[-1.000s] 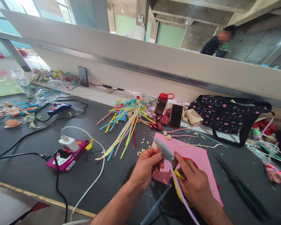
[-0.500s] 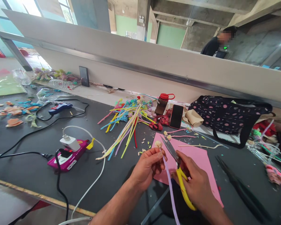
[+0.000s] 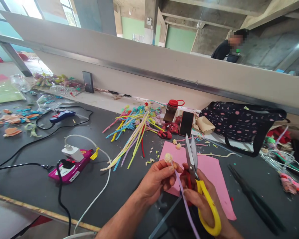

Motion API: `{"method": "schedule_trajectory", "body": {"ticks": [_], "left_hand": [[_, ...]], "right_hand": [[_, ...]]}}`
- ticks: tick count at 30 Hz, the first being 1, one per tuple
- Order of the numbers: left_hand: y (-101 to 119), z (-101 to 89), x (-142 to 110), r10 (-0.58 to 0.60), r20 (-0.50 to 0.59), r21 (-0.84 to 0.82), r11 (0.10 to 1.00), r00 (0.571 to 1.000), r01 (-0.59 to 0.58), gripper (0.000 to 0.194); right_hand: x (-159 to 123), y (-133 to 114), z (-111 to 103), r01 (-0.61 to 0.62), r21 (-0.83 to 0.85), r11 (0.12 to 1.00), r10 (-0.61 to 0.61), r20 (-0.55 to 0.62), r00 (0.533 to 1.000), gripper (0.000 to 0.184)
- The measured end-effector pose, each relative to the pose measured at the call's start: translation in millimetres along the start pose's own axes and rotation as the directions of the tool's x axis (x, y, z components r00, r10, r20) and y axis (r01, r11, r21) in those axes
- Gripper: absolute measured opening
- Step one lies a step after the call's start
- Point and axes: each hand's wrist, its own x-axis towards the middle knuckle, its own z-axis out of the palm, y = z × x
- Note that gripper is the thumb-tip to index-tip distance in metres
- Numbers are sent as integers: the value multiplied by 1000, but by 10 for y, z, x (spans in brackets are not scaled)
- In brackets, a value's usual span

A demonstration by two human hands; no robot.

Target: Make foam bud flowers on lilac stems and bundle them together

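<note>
Between the fingertips of my left hand point(image 3: 161, 176) is a handmade flower with a cream, bumpy head point(image 3: 168, 157) and a long lilac stem point(image 3: 186, 204) that hangs down to the right. My right hand point(image 3: 204, 199) is closed round scissors point(image 3: 198, 176) with yellow handles, blades pointing up and slightly parted. The blades stand to the right of the flower head, apart from it. Under both hands lies a pink foam sheet point(image 3: 214, 176). Several small cream flower heads point(image 3: 178, 146) with pink stems rest just beyond its far edge.
A pile of coloured stems point(image 3: 137, 132) lies centre-left. A purple power strip point(image 3: 72, 169) with cords sits at left, near a blue glue gun point(image 3: 62, 116). Behind are a red-capped bottle point(image 3: 171, 111), a phone point(image 3: 186, 123) and a patterned bag point(image 3: 236, 122). Dark long-nosed pliers point(image 3: 254, 199) lie at right.
The scissors have moved from beside the flower head to the right and turned upright, their blades parting slightly. My left hand stays in place with the flower, whose cream head now shows fully.
</note>
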Motion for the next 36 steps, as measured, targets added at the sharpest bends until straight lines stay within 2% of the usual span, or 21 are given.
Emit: {"method": "schedule_trajectory", "body": {"ticks": [4,12,19,24,29,32,36], "left_hand": [[-40,16,6,-33,-3,-7,999,999,33,23],[-91,17,29,-39,-26,-23,999,999,38,20],[-60,28,9,-12,-70,-8,1000,997,12,20],[-21,72,-24,31,-6,74,997,999,-31,21],[-45,72,-16,27,-44,63,998,999,-24,21],[-50,51,-7,32,-75,68,997,997,-27,22],[-13,34,-18,38,-53,78,996,998,-34,23]], "right_hand": [[-22,48,10,47,-109,993,-48,-9,999,49],[-4,40,78,72,-198,978,-87,-69,994,44],[-9,150,127,106,-182,978,-133,-142,981,45],[-1,142,99,146,-185,972,-166,-94,982,44],[30,139,66,222,-199,955,-231,-21,973,38],[34,147,54,210,-181,961,-214,-4,977,37],[19,141,65,120,-47,992,-124,-94,988,45]]}}
